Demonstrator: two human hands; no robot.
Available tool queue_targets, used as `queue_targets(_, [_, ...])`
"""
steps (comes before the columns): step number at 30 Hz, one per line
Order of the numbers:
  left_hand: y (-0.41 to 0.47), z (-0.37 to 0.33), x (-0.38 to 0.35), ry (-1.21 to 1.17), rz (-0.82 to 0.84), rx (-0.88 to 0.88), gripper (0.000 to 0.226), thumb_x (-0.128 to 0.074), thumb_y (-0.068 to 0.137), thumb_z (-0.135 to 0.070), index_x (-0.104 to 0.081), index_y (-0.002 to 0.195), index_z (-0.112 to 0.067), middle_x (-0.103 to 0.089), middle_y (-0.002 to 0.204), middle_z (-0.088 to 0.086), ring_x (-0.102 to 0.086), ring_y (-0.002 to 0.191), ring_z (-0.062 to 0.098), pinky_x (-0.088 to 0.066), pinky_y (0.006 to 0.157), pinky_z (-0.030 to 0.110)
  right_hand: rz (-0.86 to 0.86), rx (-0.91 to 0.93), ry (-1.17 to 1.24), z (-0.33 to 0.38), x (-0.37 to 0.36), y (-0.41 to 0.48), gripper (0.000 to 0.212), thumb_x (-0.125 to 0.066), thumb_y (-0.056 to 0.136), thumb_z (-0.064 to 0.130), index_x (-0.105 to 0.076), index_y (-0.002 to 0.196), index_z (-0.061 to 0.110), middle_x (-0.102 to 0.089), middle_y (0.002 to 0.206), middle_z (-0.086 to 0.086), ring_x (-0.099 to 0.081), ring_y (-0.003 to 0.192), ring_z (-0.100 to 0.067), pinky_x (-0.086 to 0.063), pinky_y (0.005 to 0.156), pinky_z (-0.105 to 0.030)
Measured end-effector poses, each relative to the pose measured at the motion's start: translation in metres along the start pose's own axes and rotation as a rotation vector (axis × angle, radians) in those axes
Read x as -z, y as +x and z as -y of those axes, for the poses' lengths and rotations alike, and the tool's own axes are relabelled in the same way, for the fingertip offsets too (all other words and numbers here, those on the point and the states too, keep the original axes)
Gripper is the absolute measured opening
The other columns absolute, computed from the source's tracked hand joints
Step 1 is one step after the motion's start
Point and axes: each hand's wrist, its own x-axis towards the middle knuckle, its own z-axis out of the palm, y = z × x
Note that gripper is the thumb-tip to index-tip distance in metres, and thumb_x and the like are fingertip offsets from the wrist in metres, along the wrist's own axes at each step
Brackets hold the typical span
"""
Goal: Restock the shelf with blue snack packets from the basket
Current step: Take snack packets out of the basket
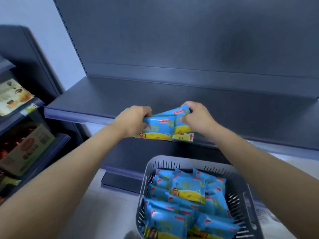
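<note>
Arms outstretched, left hand and right hand grip blue snack packets in curled fingers by shelf.

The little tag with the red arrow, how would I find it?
Find the big dark shelf. Follow its front edge to just under the right hand. The tag is white with a red arrow, unlike the blue packets held above it.
</note>
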Motion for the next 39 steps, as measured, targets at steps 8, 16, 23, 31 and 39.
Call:
queue_targets(8, [0.065, 0.114, 0.066, 0.001, -0.154, 0.079, 0.021, -0.067, 0.076, -0.010, -0.050, 0.085, -0.016, -0.054, 0.085, 0.001, -0.050, 0.082, 0.027, -0.039, 0.070, 0.032, -0.202, -0.018, 0.280, 0.069, -0.025, 0.101, 0.022, -0.065, 0.080, 0.001, -0.058, 0.085, 0.022, -0.059, 0.086, -0.003, -0.054, 0.075, -0.021, -0.047, 0.067, -0.034])
queue_targets(16, [0.167, 0.262, 0.099, 0.076, -0.071, 0.176, 0.024, -0.066, 0.084, -0.018, -0.058, 0.106, -0.013, -0.062, 0.104, 0.010, -0.057, 0.096, 0.032, -0.044, 0.079, 0.034, -0.214, -0.162, 0.332, 0.127, -0.114, 0.211, 0.021, -0.065, 0.083, 0.002, -0.060, 0.095, 0.018, -0.067, 0.105, -0.009, -0.066, 0.091, -0.028, -0.056, 0.077, -0.041])
queue_targets(23, [0.233, 0.343, 0.091, 0.117, 0.020, 0.193, 0.027, -0.058, 0.091, -0.019, -0.056, 0.117, -0.018, -0.062, 0.114, 0.005, -0.051, 0.112, 0.027, -0.031, 0.099, 0.037, -0.199, -0.310, 0.282, 0.142, -0.171, 0.270, 0.017, -0.065, 0.084, 0.002, -0.061, 0.098, 0.010, -0.067, 0.107, -0.016, -0.067, 0.092, -0.031, -0.057, 0.083, -0.045])
queue_targets(31, [0.278, 0.363, 0.063, 0.123, 0.043, 0.127, 0.030, -0.045, 0.095, -0.020, -0.050, 0.125, -0.018, -0.057, 0.120, 0.009, -0.032, 0.122, 0.028, -0.029, 0.099, 0.040, -0.222, -0.477, 0.304, 0.128, -0.182, 0.302, 0.023, -0.061, 0.089, 0.003, -0.057, 0.112, 0.003, -0.064, 0.106, -0.016, -0.060, 0.084, -0.025, -0.055, 0.086, -0.043])
queue_targets(39, [0.302, 0.358, 0.051, 0.176, 0.052, 0.087, 0.043, -0.048, 0.095, -0.025, -0.041, 0.137, -0.021, -0.045, 0.137, 0.006, -0.032, 0.129, 0.028, -0.025, 0.106, 0.039, -0.351, -0.506, 0.171, 0.118, -0.187, 0.313, 0.035, -0.059, 0.088, 0.009, -0.056, 0.123, 0.006, -0.062, 0.118, -0.015, -0.060, 0.102, -0.031, -0.050, 0.093, -0.041])
